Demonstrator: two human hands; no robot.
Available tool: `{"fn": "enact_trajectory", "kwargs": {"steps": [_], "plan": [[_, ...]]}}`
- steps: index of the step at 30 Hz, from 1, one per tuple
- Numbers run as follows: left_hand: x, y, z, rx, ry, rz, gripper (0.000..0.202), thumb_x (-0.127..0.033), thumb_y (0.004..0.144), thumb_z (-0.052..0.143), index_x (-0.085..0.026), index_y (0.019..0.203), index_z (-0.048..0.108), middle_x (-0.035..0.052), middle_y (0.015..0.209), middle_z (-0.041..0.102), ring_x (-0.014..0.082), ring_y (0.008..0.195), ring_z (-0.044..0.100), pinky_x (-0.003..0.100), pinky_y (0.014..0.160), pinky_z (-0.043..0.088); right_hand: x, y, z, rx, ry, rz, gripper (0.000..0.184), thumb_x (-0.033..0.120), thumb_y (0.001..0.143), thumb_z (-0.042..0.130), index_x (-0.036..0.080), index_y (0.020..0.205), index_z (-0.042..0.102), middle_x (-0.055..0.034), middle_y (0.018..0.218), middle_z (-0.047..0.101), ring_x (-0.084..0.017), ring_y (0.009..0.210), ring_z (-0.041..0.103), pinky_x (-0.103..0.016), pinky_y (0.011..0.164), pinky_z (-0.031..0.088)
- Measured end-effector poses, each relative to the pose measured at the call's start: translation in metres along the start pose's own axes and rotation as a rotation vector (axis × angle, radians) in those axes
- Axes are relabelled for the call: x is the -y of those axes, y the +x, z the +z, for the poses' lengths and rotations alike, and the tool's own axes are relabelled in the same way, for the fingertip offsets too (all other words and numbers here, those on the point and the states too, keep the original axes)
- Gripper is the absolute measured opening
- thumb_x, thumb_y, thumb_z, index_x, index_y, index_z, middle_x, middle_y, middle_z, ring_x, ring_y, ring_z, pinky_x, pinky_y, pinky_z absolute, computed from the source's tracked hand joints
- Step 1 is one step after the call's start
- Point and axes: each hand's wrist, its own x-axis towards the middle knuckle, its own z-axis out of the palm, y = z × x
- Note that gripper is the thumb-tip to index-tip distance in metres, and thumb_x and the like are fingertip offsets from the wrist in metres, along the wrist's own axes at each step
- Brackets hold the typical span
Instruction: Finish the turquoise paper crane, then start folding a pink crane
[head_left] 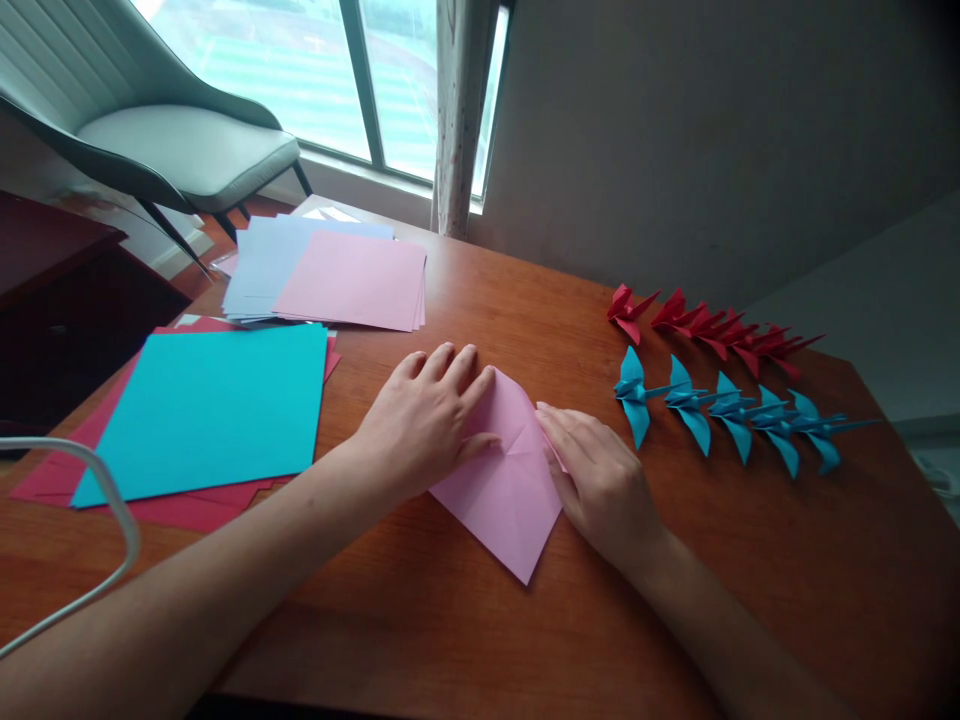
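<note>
A sheet of pink origami paper (506, 500) lies on the table between my hands, partly folded, with crease lines across it and one corner pointing toward me. My left hand (427, 420) rests on its left side, fingers apart, the thumb pressing near the middle creases. At the right edge, my right hand (600, 475) has its fingers and thumb closed on a fold of the paper. What lies under my left palm is hidden.
Blue paper cranes (690, 400) and red paper cranes (697, 322) stand in two rows at the right. Turquoise sheets (217, 410) lie over red sheets (202, 512) at the left. Pink sheets (360, 275) overlap pale blue ones (262, 260) behind. A white cable (124, 510) loops near my left forearm.
</note>
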Motion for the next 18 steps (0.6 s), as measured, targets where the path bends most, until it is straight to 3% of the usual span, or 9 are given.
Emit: {"fn": "enact_trajectory", "kwargs": {"steps": [6,18], "plan": [[0.0005,0.0004,0.0005,0.006,0.004,-0.002,0.07,-0.063,0.096,0.048,-0.015,0.147,0.049,0.0172,0.155,0.045,0.0367,0.14,0.041,0.05,0.11,0.038,0.0033,0.0017,-0.0037,0.029,-0.012,-0.133,0.046,0.002,0.093,0.047,0.006,0.138,0.057,-0.0152,0.141,0.062,-0.029,0.132,0.057,-0.046,0.103,0.054],[-0.0002,0.0013,-0.0001,0.024,-0.021,-0.014,0.07,-0.061,0.096,0.048,-0.015,0.149,0.047,0.017,0.156,0.044,0.0365,0.142,0.04,0.05,0.111,0.037,0.0057,0.002,-0.0038,0.086,-0.025,-0.198,0.043,0.006,0.093,0.047,0.005,0.133,0.062,-0.0132,0.144,0.06,-0.032,0.133,0.057,-0.048,0.103,0.053]]}}
